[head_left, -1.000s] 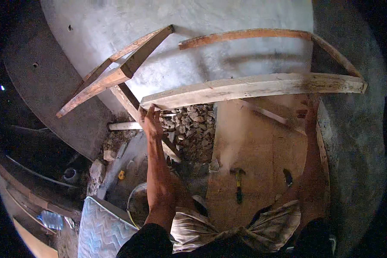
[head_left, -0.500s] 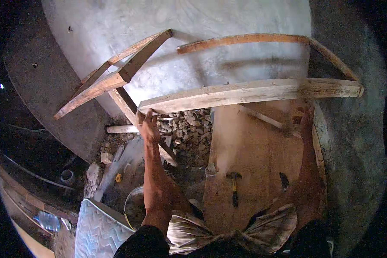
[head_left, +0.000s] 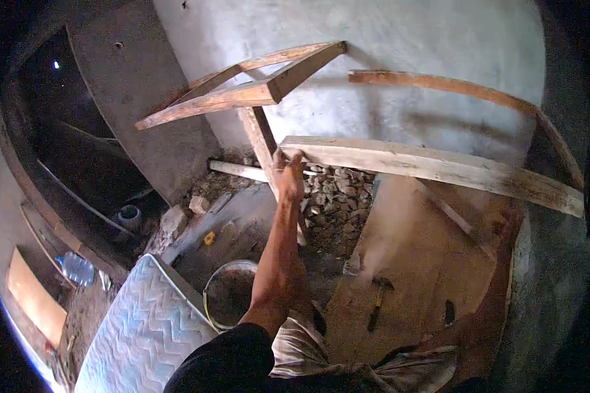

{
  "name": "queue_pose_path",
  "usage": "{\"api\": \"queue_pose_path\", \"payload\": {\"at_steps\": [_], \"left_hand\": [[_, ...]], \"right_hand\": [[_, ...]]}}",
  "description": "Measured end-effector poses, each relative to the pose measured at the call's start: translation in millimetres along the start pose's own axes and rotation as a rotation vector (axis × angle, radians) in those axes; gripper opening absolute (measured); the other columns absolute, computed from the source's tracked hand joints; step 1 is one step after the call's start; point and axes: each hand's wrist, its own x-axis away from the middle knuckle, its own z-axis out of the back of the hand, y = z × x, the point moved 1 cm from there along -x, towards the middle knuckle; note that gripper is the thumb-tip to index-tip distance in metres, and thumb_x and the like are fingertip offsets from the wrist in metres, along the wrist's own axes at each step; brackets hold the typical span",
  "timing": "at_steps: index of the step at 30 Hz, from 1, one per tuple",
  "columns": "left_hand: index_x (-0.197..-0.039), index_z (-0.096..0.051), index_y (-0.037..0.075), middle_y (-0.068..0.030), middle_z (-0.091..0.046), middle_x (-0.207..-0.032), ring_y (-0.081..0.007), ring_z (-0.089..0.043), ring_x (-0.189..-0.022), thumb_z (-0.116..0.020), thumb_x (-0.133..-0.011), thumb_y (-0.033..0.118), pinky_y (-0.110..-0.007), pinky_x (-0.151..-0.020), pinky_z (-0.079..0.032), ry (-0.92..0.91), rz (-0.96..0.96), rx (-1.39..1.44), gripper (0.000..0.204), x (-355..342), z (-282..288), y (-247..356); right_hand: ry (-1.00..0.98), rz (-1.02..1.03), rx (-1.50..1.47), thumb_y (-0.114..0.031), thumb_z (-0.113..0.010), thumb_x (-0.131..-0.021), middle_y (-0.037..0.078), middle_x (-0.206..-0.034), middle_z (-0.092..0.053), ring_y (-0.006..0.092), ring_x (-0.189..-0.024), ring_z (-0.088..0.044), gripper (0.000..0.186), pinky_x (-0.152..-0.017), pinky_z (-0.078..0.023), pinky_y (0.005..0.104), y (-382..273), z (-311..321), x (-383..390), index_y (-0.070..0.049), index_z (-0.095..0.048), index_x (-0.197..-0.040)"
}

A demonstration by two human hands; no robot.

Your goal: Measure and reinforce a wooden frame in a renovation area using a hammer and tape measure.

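My left hand (head_left: 290, 175) is closed at the left end of a pale wooden beam (head_left: 413, 160), where it meets a slanting wooden upright (head_left: 259, 134). These pieces look like parts of one wooden frame, standing across in front of me. Its far bar (head_left: 439, 83) curves in the view and joins the beam's right end through a side piece. On the left, a narrower timber section (head_left: 210, 110) sticks out above the upright. Below the right part of the beam, close to a diagonal brace (head_left: 453, 213), is my right hand (head_left: 509, 226). It is dim and blurred, so its grip is unclear.
A hammer (head_left: 377, 304) lies on a brown board (head_left: 400, 262) below me. Behind is broken stone (head_left: 337, 200) by a grey wall (head_left: 452, 39). At lower left are a bucket (head_left: 233, 288), a mattress (head_left: 144, 321), a yellow object (head_left: 209, 238) and a plastic bottle (head_left: 77, 268).
My view has swung left, so the frame and hands appear farther right, and the beam now slopes down to the right. My left hand stays at the beam's left end.
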Motion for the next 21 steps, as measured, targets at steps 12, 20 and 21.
{"api": "queue_pose_path", "payload": {"at_steps": [12, 20, 21], "left_hand": [[-0.125, -0.036, -0.002, -0.0121, -0.046, -0.118, -0.0203, -0.051, -0.097, -0.060, -0.078, 0.000, -0.028, -0.078, -0.046, 0.054, -0.014, -0.042, 0.053, -1, 13, 9], [-0.103, -0.048, 0.004, -0.0005, -0.048, -0.081, -0.0094, -0.047, -0.068, -0.062, -0.079, 0.005, -0.022, -0.053, -0.039, -0.019, -0.089, -0.061, 0.028, 9, 7, 19], [-0.115, -0.050, 0.011, -0.0039, -0.057, -0.100, -0.0151, -0.055, -0.084, -0.055, -0.082, 0.002, -0.027, -0.068, -0.046, 0.059, -0.005, -0.108, 0.035, 10, 8, 15]], "right_hand": [[-0.148, -0.001, -0.219, -0.051, -0.046, -0.084, 0.009, -0.091, -0.054, 0.0162, -0.054, -0.055, 0.052, -0.046, -0.044, 0.0278, 3, -7, -18, -0.007, -0.045, -0.112], [-0.123, -0.040, -0.252, -0.051, -0.047, -0.084, 0.009, -0.090, -0.053, 0.0159, -0.053, -0.054, 0.054, -0.044, -0.043, 0.0270, 31, 25, -28, -0.007, -0.043, -0.114], [-0.107, -0.048, -0.243, -0.051, -0.047, -0.083, 0.009, -0.090, -0.053, 0.0158, -0.053, -0.054, 0.054, -0.044, -0.043, 0.0269, 34, 35, -18, -0.007, -0.043, -0.114]]}}
